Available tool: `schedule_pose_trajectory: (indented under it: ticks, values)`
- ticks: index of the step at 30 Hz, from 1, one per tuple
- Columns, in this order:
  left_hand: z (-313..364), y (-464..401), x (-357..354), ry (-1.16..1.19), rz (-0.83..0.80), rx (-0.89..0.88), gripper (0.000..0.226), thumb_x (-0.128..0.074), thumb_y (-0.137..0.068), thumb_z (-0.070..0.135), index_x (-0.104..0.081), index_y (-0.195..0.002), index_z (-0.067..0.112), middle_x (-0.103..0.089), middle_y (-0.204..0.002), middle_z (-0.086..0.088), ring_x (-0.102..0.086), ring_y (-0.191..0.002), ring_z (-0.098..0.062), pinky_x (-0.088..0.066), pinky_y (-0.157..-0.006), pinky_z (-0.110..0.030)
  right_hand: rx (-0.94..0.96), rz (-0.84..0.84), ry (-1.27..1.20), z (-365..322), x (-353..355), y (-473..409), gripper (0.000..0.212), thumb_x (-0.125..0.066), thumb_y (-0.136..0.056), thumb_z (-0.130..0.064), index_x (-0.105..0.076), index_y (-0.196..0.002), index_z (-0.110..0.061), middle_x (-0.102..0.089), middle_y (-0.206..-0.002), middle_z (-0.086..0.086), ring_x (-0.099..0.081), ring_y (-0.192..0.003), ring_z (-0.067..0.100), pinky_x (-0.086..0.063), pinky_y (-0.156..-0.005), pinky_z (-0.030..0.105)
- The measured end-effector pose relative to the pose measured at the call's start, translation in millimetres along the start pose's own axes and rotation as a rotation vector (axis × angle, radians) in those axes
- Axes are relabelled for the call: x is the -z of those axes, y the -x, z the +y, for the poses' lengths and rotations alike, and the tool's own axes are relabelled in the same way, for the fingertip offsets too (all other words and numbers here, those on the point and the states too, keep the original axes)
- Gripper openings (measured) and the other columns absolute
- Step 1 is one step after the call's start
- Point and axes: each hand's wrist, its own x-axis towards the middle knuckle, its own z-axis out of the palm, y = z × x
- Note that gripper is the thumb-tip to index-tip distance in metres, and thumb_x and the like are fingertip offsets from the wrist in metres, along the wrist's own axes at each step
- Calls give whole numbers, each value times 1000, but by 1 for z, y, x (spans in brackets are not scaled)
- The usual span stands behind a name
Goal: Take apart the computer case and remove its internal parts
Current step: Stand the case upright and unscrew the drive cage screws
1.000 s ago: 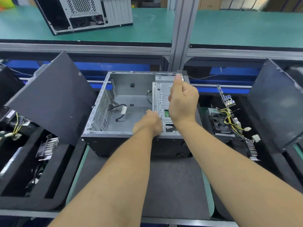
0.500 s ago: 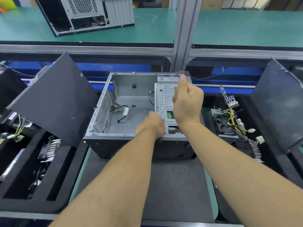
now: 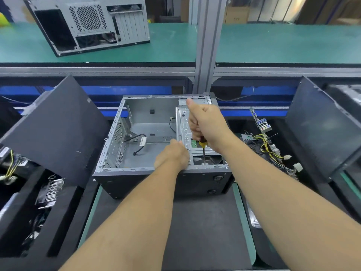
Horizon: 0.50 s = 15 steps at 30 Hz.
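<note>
The computer case [image 3: 136, 153] lay on its side on a dark mat [image 3: 195, 231], its open side facing up, directly in front of the person. Both bare forearms reached forward over the mat and converged above the case's right half.

The right hand [image 3: 209, 126] was raised above the metal drive cage [image 3: 183, 122] inside the case, its fingers curled into a fist around the handle of a screwdriver [image 3: 203, 147], thumb stretched upward toward the far wall of the case. The wrist was bent so the tool pointed nearly straight down; its yellow-and-black collar showed just below the fist, and the thin shaft ran down to the near edge of the cage, close to the case's front rim. Whether the tip sat in a screw could not be told.

The left hand [image 3: 173, 153] rested lower, at the left edge of the cage, knuckles up and fingers bent down over the metal; how firmly they held it could not be told.

Inside the case, left of the cage, a loose black cable [image 3: 136, 141] lay on the bare floor panel. A black side panel [image 3: 58, 130] leaned to the left of the case, and a second computer case [image 3: 89, 24] stood on the green bench beyond it.
</note>
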Motion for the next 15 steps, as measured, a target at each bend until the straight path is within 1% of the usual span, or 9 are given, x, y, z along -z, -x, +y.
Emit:
schedule_pose_trajectory:
  ticks: [3,5,7,8,9,11,12,13,15]
  values:
    - [1,-2,-2,3,42,10,42,-31,-105,29,-49,-136,7,-59,-130,-16,-59,-117,-38,-48,-94,-48,-13,49,115,-4,5,3,55,-46,-103,-42,-44,-60,-8,-40,-47,1,-36,-43,14,-39,-47,27]
    - [2,-1,-1,17,50,14,41,-31,-105,28,-51,-134,7,-60,-129,-16,-59,-117,-38,-49,-95,-48,-35,88,254,-6,6,5,57,-42,-103,-46,-53,-65,-4,-51,-52,4,-46,-45,14,-44,-48,24]
    - [3,1,0,5,39,-9,37,-33,-103,19,-54,-131,6,-58,-130,-15,-58,-116,-37,-50,-96,-48,-11,144,513,-8,5,4,64,-35,-104,-48,-56,-68,0,-58,-58,7,-53,-53,19,-47,-55,30]
    - [3,3,1,-6,28,-18,36,-34,-100,12,-56,-128,6,-58,-129,-13,-58,-113,-36,-49,-93,-46,17,178,688,-9,4,5,66,-31,-104,-50,-54,-66,-2,-57,-60,8,-53,-57,23,-46,-57,33]
    - [2,5,1,-19,33,-17,36,-34,-96,7,-59,-123,6,-58,-128,-13,-57,-108,-34,-48,-89,-43,38,216,874,-10,4,5,65,-28,-104,-52,-50,-62,-7,-54,-60,6,-52,-60,25,-42,-57,34]
    - [-2,6,1,0,41,-25,30,-37,-94,8,-62,-108,6,-63,-120,-13,-57,-97,-32,-45,-80,-38,55,291,1192,-14,4,8,59,-26,-103,-54,-42,-60,-18,-49,-63,2,-50,-63,26,-35,-53,32]
    - [-4,7,2,16,45,-36,27,-38,-97,12,-63,-106,7,-65,-116,-14,-59,-96,-33,-46,-79,-38,66,301,1293,-15,6,7,55,-29,-103,-51,-44,-63,-17,-50,-67,2,-51,-64,27,-36,-53,30]
    - [-5,9,5,28,48,-49,30,-38,-100,17,-65,-108,6,-66,-114,-15,-62,-100,-35,-48,-80,-40,70,277,1359,-17,7,6,48,-34,-104,-45,-47,-68,-16,-52,-73,4,-52,-67,28,-39,-54,31]
    - [-6,8,8,35,-21,-63,32,-37,-103,15,-64,-116,2,-66,-116,-16,-63,-106,-35,-48,-81,-39,30,207,1364,-23,9,3,33,-44,-101,-31,-45,-73,-14,-48,-80,7,-51,-72,30,-40,-59,33]
